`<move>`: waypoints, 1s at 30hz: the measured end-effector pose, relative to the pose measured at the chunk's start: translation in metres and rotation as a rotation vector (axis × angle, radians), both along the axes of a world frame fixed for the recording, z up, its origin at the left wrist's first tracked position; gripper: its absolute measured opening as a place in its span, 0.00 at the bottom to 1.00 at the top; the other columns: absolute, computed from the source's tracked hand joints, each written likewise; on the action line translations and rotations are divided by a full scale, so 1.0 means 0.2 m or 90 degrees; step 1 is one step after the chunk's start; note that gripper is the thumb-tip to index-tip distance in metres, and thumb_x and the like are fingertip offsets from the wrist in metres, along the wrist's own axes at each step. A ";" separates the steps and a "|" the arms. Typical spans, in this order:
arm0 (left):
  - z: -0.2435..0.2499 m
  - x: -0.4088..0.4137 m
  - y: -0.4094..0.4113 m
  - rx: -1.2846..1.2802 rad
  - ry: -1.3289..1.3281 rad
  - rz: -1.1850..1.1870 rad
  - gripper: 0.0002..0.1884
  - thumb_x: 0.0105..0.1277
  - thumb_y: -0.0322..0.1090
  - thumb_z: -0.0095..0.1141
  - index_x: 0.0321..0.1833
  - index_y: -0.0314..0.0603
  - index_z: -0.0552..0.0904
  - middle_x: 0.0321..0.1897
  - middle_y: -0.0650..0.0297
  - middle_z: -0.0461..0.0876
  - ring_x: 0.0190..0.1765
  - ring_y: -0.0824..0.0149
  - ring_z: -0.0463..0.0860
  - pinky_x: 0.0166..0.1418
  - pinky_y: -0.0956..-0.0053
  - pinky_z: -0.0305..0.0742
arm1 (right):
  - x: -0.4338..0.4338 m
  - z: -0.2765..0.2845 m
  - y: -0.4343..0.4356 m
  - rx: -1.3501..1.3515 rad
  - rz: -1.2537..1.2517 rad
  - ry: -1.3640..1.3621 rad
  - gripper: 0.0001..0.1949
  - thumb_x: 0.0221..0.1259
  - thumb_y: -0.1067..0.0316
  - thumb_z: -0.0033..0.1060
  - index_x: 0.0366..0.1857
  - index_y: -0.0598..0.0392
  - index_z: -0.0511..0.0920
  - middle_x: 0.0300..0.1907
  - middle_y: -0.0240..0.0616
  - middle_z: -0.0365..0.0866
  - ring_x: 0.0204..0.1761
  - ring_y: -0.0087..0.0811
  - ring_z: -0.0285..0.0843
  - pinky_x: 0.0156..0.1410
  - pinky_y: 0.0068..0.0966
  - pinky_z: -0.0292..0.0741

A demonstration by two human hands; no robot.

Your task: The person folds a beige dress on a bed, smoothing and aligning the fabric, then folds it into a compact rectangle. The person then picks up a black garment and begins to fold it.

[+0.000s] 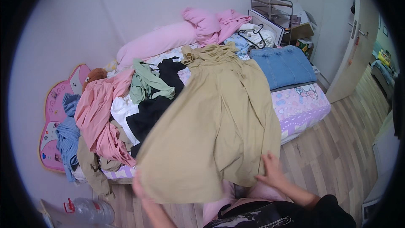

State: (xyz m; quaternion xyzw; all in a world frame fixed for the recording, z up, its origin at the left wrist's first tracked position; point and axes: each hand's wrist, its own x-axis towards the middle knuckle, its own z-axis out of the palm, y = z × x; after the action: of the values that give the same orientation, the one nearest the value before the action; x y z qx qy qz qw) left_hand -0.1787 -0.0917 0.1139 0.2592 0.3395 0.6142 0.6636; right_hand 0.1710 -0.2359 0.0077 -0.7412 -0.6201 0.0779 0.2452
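Observation:
A khaki dress [218, 110] with a gathered top lies spread over the bed, its wide skirt reaching towards me past the near edge. At the skirt's lower left edge is my left hand [140, 186], blurred, gripping the cloth and holding that side raised. My right hand [272, 171] touches the skirt's right edge near the hem, thumb and fingers spread apart; whether cloth is pinched there is unclear. Left of the dress lie a black garment [147, 117], a light green garment [147, 84] and a white garment [123, 107]. Folded denim [283, 66] rests at its right.
Pink clothing [102, 110] and blue striped clothing [68, 136] are heaped by the pink headboard [52, 107]. A black hanger [258, 38] lies at the bed's far right. On the wood floor stands a clear plastic bottle [93, 210]. A door [354, 44] is ajar at right.

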 end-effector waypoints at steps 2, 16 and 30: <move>-0.06 -0.34 0.05 0.013 -0.079 0.055 0.23 0.62 0.44 0.38 0.53 0.33 0.70 0.48 0.53 0.74 0.48 0.56 0.75 0.53 0.61 0.69 | 0.09 -0.05 -0.09 -0.077 -0.074 -0.038 0.36 0.34 0.58 0.67 0.53 0.58 0.62 0.53 0.58 0.60 0.54 0.52 0.59 0.58 0.38 0.61; -0.18 -0.94 0.29 -0.052 -0.055 0.115 0.21 0.63 0.41 0.41 0.53 0.32 0.69 0.52 0.49 0.70 0.54 0.55 0.71 0.57 0.59 0.67 | 0.67 0.17 -0.13 0.310 -0.082 0.589 0.09 0.62 0.60 0.41 0.32 0.53 0.71 0.32 0.28 0.73 0.34 0.21 0.71 0.40 0.23 0.70; -0.46 -1.38 0.40 -0.133 0.016 0.112 0.18 0.61 0.40 0.46 0.51 0.36 0.72 0.47 0.53 0.75 0.48 0.57 0.76 0.52 0.59 0.72 | 1.81 0.25 -0.73 0.502 -0.298 0.853 0.10 0.58 0.63 0.46 0.37 0.57 0.74 0.40 0.38 0.76 0.43 0.31 0.73 0.51 0.31 0.69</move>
State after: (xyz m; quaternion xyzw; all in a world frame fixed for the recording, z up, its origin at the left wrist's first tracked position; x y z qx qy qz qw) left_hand -0.4556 -0.0113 0.0218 0.1656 0.4314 0.6280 0.6261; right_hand 0.5329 -0.3813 0.0575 -0.5068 -0.1521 0.2272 0.8176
